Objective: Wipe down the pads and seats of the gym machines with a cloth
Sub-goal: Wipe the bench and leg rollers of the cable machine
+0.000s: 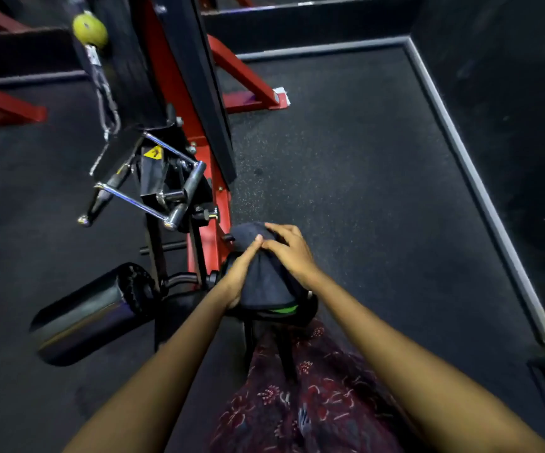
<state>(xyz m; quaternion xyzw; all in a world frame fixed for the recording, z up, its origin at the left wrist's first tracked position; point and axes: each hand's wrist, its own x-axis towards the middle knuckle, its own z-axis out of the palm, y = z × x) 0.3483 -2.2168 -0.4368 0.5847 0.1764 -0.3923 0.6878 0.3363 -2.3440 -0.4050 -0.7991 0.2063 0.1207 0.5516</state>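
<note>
Cloth (pixel 264 282), dark grey, lies draped over the right roller pad (pixel 308 305) of a red-framed gym machine (pixel 210 230), covering most of the pad, of which only the black rim shows at the lower edge. A strip of green shows under the cloth's near edge. In the head view, the left hand (pixel 240 273) lies along the cloth's left side with fingers straight, pressing it against the pad. The right hand (pixel 292 251) rests on top of the cloth with fingers spread and lightly bent, its thumb meeting the left fingertips. The other roller pad (pixel 91 313), black and shiny, sticks out to the left, bare. Above it a chrome cable handle (pixel 148 194) rests on the frame, with a yellow ball (pixel 89 28) on the cable higher up. Speckled dark rubber floor (pixel 362 174) lies around the machine, edged by a grey border strip (pixel 470 165) on the right.
</note>
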